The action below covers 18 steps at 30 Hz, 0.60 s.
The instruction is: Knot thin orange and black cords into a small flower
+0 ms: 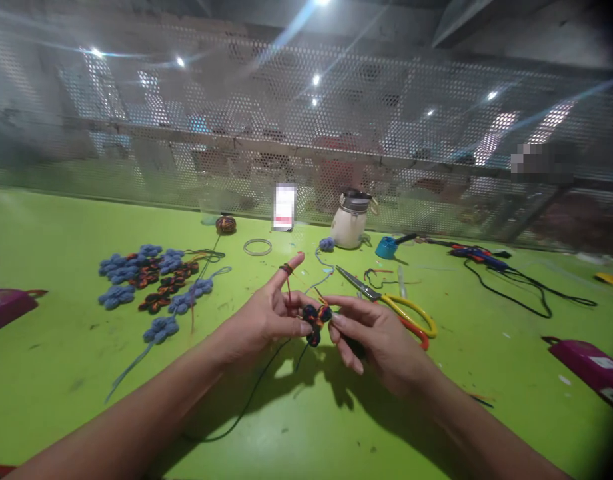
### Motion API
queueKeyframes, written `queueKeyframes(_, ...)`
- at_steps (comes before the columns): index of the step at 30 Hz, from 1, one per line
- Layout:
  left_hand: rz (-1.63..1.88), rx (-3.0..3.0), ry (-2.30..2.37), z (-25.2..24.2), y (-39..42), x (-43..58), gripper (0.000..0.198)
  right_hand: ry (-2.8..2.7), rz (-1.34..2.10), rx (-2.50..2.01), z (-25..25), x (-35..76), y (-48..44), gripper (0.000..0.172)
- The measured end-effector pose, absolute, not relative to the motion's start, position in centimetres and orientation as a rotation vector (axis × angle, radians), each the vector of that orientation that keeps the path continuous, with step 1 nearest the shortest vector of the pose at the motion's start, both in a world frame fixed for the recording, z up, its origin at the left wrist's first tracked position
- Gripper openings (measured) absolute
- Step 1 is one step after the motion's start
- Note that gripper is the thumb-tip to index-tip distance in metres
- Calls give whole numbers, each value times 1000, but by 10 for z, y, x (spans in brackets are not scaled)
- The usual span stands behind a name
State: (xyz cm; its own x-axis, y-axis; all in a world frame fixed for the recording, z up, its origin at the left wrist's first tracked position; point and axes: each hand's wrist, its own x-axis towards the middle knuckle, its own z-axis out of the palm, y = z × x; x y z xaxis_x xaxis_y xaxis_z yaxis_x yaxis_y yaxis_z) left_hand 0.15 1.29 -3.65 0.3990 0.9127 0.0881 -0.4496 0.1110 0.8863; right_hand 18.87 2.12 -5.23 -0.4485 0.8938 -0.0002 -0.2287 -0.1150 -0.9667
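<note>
A small crocheted flower (314,324) in dark blue, red and orange yarn is pinched between the thumb and fingers of my left hand (271,310). The left index finger points up, and a strand of the same yarn (286,269) is wound round it. At the flower's right petal, the thumb and index finger of my right hand (374,333) close together. A dark shape under the right palm is mostly hidden, so I cannot make out its kind. From the flower a dark yarn tail runs down left across the table. Scissors (386,303) with yellow and orange handles lie just behind my right hand.
Blue and dark multicolour crochet flowers (159,287) lie at left. Behind stand a yarn ball (225,225), a metal ring (257,247), a phone (284,208), a white jug (350,223) and a blue pot (386,247). Cords (506,273) lie right; a perforated screen (306,133) closes the back.
</note>
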Motion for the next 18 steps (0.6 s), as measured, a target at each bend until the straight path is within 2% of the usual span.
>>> queueKeyframes(8, 1121, 928, 582, -37, 10, -2, 87, -1278, 1672, -806, -54, 188, 21, 30)
queueKeyframes(18, 1107, 921, 619, -36, 9, -3, 84, -1247, 1690, -813, -55, 186, 19, 29)
